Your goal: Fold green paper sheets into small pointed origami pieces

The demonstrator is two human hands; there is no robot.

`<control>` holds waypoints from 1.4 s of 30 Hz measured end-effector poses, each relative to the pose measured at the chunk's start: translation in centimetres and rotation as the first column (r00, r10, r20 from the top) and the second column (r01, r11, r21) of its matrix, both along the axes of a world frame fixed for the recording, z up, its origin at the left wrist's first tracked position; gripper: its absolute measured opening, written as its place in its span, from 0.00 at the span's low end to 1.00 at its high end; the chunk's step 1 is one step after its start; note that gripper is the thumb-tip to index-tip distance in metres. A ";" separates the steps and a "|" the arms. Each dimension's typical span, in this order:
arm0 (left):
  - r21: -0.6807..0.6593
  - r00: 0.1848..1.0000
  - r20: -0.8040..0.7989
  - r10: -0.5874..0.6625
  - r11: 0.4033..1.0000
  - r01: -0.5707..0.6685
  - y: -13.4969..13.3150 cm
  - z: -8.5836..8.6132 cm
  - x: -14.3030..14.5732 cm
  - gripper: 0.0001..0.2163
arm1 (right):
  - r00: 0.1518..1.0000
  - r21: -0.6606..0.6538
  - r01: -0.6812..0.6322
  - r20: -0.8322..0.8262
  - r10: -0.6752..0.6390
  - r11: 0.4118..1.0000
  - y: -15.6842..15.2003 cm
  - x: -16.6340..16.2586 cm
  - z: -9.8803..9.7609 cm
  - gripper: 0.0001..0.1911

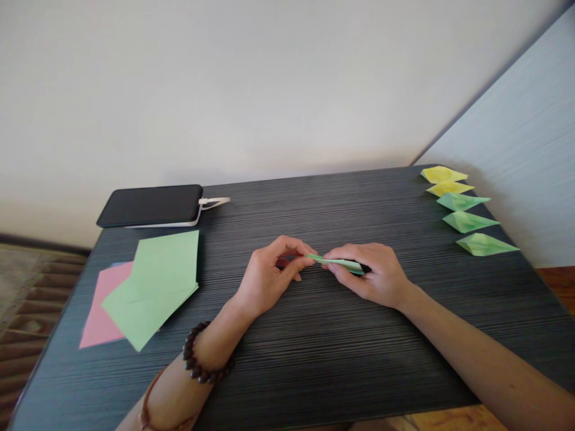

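Between my hands, just above the dark table (278, 353), is a narrow folded piece of green paper (344, 262). The fingertips of my left hand (272, 272) pinch its thin left end. Around its wider right part my right hand (375, 272) is closed, thumb on the near side and fingers on the far side. The paper is seen nearly edge-on, so most of its folds are hidden. A dark beaded bracelet (195, 359) circles my left wrist.
At left lie green paper sheets (157, 281) over a pink sheet (101, 305). Behind them a black phone (150, 205) rests on a white object, with a white cable (215, 202). Several folded yellow and green paper pieces (469, 221) line the right edge. A wall (287, 90) stands behind.
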State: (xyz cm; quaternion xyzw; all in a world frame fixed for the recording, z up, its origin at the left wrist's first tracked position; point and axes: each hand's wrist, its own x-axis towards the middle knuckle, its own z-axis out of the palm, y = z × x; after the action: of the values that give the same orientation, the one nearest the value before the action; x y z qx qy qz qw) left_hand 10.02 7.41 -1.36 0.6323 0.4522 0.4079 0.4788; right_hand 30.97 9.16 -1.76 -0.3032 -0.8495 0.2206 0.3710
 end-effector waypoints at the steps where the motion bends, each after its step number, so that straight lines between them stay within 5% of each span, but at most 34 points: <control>1: -0.019 0.998 0.054 0.015 1.000 -0.014 0.0 -0.1 0.1 0.06 | 1.000 -0.012 0.003 -0.010 -0.003 1.000 0.0 0.0 0.0 0.09; 5: -0.020 0.983 0.158 0.090 0.996 -0.088 0.0 -0.3 0.2 0.08 | 1.000 -0.087 0.007 -0.023 -0.010 0.996 -0.3 -0.2 0.0 0.10; 15: 0.069 0.977 0.085 0.193 0.978 -0.199 -0.3 -0.1 0.3 0.06 | 0.995 -0.368 0.000 -0.094 -0.037 0.930 -0.5 -0.4 0.1 0.10; 18: 0.259 0.975 -0.035 0.217 0.945 -0.201 -0.3 0.0 0.1 0.04 | 0.981 -0.552 -0.073 -0.190 -0.040 0.831 -0.4 -0.3 -0.1 0.12; 22: 0.574 0.952 -0.229 0.204 0.818 -0.037 -0.2 0.2 -0.5 0.07 | 0.952 -0.736 -0.175 -0.296 -0.078 0.655 -0.1 -0.1 -0.2 0.20; 25: 0.667 0.953 -0.272 0.134 0.740 0.086 -0.1 0.2 -0.9 0.10 | 0.939 -0.765 -0.200 -0.327 -0.102 0.612 0.2 0.0 -0.2 0.20; 33: 0.729 0.920 -0.368 0.137 0.656 0.194 -0.2 0.1 -1.1 0.13 | 0.936 -0.828 -0.281 -0.347 -0.050 0.486 0.7 0.3 0.6 0.18; 38: 0.699 0.887 -0.431 0.167 0.683 0.212 0.1 0.0 -1.1 0.10 | 0.917 -0.822 -0.379 -0.394 0.058 0.425 1.1 1.2 1.2 0.20; 42: 0.677 0.865 -0.440 0.242 0.722 0.143 0.4 0.0 -1.2 0.06 | 0.919 -0.787 -0.391 -0.367 0.147 0.478 1.1 1.8 0.8 0.30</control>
State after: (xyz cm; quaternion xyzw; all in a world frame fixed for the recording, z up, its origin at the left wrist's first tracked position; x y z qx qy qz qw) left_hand 8.87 7.77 -1.37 0.8344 0.3925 0.3817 0.0635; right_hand 32.73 10.27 -0.93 -0.2761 -0.6167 0.6971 0.2398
